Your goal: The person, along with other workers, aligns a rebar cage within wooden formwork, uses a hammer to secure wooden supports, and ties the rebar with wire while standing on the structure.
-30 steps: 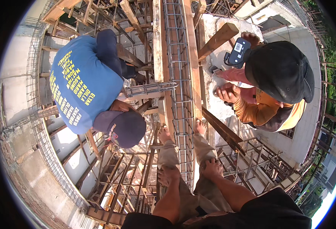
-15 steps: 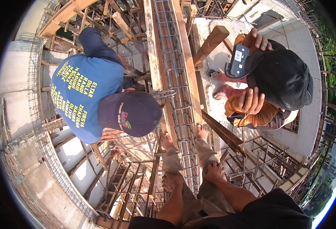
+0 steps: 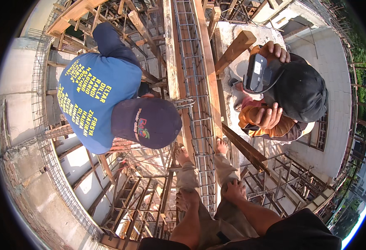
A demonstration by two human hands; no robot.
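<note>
My left hand (image 3: 188, 200) rests on my left knee, its fingers laid over the trouser cloth. On the other knee lies my right hand (image 3: 234, 191), fingers apart and bent over the kneecap. Neither hand holds anything. Both knees are covered by khaki trousers (image 3: 225, 168). Between my legs runs a long steel rebar cage (image 3: 202, 146) inside a wooden trough. My bare left foot (image 3: 182, 155) and bare right foot (image 3: 221, 146) stand on either side of the cage.
At left a co-worker in a blue shirt (image 3: 95, 91) and dark cap (image 3: 149, 121) bends close to the trough. Another, in a black cap (image 3: 301, 91), holds both hands near a head-worn camera (image 3: 256, 73). Wooden props (image 3: 237, 50) and scaffolding (image 3: 137, 204) stand around and below.
My hands stay on my knees. The scene shifts slightly rightward at upper left. The co-worker at right has moved a little toward the trough, hands still raised at the head.
</note>
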